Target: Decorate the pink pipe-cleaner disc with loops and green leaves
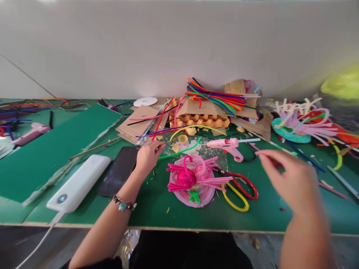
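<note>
My left hand [148, 155] is raised over the table with its fingers curled together, near the end of a green pipe cleaner [182, 151]. Whether it grips anything is hidden. On the right, my right hand [288, 177] pinches thumb and finger together beside a thin pinkish strip; I cannot make out what is between the fingertips. Between both hands lies a round pink disc [179, 198] bearing two coiled pink pipe-cleaner shapes [186, 178], pink strands and a small green piece [194, 196]. Behind it rests a pink glue gun [228, 145] with a glue stick in its back.
Scissors [244, 186] with red and yellow handles lie right of the disc. A phone [119, 170] and a white power bank [80, 183] with a cable lie left. Behind are cardboard pieces [140, 121], an egg tray [200, 120] and a pipe-cleaner bundle [215, 97].
</note>
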Available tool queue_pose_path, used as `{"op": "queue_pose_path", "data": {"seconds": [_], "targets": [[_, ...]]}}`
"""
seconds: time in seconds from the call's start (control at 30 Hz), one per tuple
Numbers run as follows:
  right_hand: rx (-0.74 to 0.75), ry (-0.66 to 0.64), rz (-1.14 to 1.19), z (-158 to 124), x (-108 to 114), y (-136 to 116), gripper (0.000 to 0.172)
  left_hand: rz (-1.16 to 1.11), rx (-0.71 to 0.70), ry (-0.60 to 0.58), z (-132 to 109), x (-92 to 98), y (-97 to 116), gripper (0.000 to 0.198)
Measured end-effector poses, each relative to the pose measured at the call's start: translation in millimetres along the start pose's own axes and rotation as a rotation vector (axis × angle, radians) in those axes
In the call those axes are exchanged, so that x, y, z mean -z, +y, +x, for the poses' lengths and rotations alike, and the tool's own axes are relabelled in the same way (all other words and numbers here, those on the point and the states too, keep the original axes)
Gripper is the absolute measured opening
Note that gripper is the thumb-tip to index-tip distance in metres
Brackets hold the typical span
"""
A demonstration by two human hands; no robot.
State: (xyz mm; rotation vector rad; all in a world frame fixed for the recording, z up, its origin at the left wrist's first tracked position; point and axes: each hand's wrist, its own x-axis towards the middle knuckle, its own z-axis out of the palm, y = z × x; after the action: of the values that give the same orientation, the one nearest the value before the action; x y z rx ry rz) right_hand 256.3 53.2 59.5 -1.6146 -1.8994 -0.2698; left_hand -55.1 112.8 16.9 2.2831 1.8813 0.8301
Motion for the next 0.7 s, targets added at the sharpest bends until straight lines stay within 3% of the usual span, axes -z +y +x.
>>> {"op": "queue_pose_path", "data": {"seconds": [0.03, 0.1, 0.17, 0.33, 0.53, 0.7], "targets": [[0.148, 0.022, 0.076, -12, 0, -19, 0.019, -0.016, -0.004, 0.004, 0, 0.1, 0, 0.019], [0.477, -0.118, 0.177, -35, -10, -51, 0.02, -0.042, -0.008, 0.009, -1, -1.0, 2, 0.018], [0.601, -0.138, 0.169, -54, -26, -70, 0.025, -0.056, -0.014, 0.005, -2, -2.7, 3, 0.018], [0.62, -0.144, 0.093, -75, -52, -74, 0.03, -0.083, -0.002, -0.012, -4, -6.0, 5, 0.019], [0.612, -0.216, 0.045, -72, -44, -76, 0.032, -0.104, -0.003, -0.017, -4, -10.8, 3, 0.018], [0.715, -0.317, -0.101, -73, -43, -80, 0.027, -0.12, -0.031, -0.021, -6, -13.3, 3, 0.018]]}}
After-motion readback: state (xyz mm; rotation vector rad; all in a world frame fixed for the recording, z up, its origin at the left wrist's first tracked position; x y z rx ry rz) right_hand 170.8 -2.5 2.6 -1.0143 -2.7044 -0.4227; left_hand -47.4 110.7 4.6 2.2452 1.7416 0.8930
